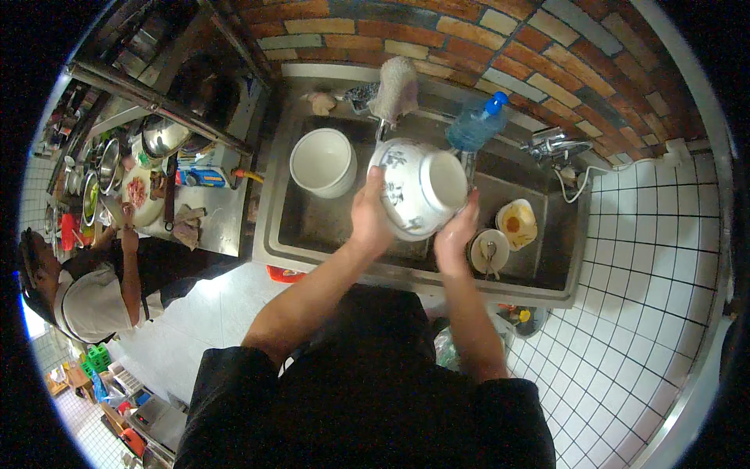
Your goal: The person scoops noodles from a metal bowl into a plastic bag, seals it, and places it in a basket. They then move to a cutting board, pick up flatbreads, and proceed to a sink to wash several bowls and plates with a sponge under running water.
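Note:
Both hands hold a white bowl with a dark floral pattern (407, 187) over the middle of a two-basin steel sink (422, 280). Its foot ring is turned up and to the right. My left hand (373, 214) grips its left side, thumb on the outer wall. My right hand (457, 234) grips its lower right edge. White bowls, seemingly stacked (323, 162), stand in the left basin. In the right basin are a soiled square dish (518, 224) and a small round bowl (484, 253) with a spoon (491, 251) in it.
A blue pump bottle (476, 126), a cloth-draped tap (395, 88) and a wall faucet (556, 146) are at the sink's back. A brick wall rises behind. At far left a person (99, 293) works at a steel counter (217, 217) bearing bowls and a board with meat.

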Available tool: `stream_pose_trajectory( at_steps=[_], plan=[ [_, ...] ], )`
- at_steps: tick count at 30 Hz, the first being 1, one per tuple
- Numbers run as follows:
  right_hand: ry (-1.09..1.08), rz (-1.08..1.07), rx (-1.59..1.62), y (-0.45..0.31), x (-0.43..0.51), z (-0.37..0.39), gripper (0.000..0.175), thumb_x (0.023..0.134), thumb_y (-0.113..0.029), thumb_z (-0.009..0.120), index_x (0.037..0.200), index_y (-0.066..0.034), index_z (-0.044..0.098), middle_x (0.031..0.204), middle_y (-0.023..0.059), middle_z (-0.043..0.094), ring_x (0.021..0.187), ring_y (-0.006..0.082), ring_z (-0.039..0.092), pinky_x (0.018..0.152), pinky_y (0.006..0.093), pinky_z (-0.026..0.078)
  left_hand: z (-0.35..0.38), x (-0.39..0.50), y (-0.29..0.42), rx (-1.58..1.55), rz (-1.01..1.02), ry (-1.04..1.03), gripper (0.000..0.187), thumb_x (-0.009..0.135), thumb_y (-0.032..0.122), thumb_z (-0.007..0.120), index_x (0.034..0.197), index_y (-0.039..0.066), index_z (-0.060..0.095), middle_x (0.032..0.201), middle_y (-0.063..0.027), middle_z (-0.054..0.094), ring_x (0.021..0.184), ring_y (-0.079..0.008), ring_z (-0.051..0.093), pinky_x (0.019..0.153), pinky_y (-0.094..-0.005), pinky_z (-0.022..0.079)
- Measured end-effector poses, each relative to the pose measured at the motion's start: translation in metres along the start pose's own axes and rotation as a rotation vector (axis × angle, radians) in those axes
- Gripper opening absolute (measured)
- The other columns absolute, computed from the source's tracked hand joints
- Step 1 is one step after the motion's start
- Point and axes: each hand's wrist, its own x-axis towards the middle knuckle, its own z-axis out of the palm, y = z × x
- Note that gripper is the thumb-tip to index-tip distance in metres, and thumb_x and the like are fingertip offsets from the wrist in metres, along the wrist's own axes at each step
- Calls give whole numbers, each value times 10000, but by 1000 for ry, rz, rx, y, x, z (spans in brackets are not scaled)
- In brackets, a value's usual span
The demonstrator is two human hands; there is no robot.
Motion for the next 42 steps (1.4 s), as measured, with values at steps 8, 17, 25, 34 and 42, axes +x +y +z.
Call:
stream_pose_trajectory(
  at_steps=[8, 17, 25, 34, 42],
  plan=[
    [-430, -1187, -1004, -19, -45, 32, 344, 934, -163, 559, 1243, -24, 616, 1349, 128, 580, 1266, 356, 526, 1063, 491, 386, -13, -10, 1, 900, 406, -179, 481, 1034, 398, 492, 954, -43, 665, 689, -142, 618, 650, -167, 498, 643, -366, 465],
    [-545, 470, 162, -30, 46, 31, 428, 927, -383, 621, 1253, -105, 610, 1044, 88, 717, 890, 237, 700, 870, 364, 533, -31, -22, 39, 429, 157, -202, 446, 969, 411, 625, 1030, -25, 699, 834, -24, 672, 719, -87, 585, 658, -265, 491],
    [-305, 430, 34, 32, 51, -37, 553, 999, -493, 465, 1371, -87, 518, 1288, 134, 608, 1194, 291, 592, 990, 441, 502, -31, -5, 35, 247, -289, -231, 531, 964, 391, 623, 1317, 12, 508, 1159, -133, 672, 987, -263, 689, 886, -411, 579],
    [6, -1017, -662, 41, -66, 17, 544, 1035, -394, 443, 1423, -14, 427, 1435, 194, 492, 1312, 339, 496, 1176, 453, 228, -12, -16, -16, 298, 102, 105, 451, 1020, 408, 530, 1081, -22, 650, 959, -46, 656, 858, -119, 580, 753, -307, 486],
    [-540, -571, -771, -48, -17, 56, 250, 978, -239, 585, 1040, -31, 709, 940, 156, 723, 933, 327, 708, 804, 377, 550, -56, -9, 5, 527, 96, 0, 468, 1019, 411, 535, 884, -18, 666, 752, -10, 606, 684, -104, 532, 621, -291, 457]
  ],
)
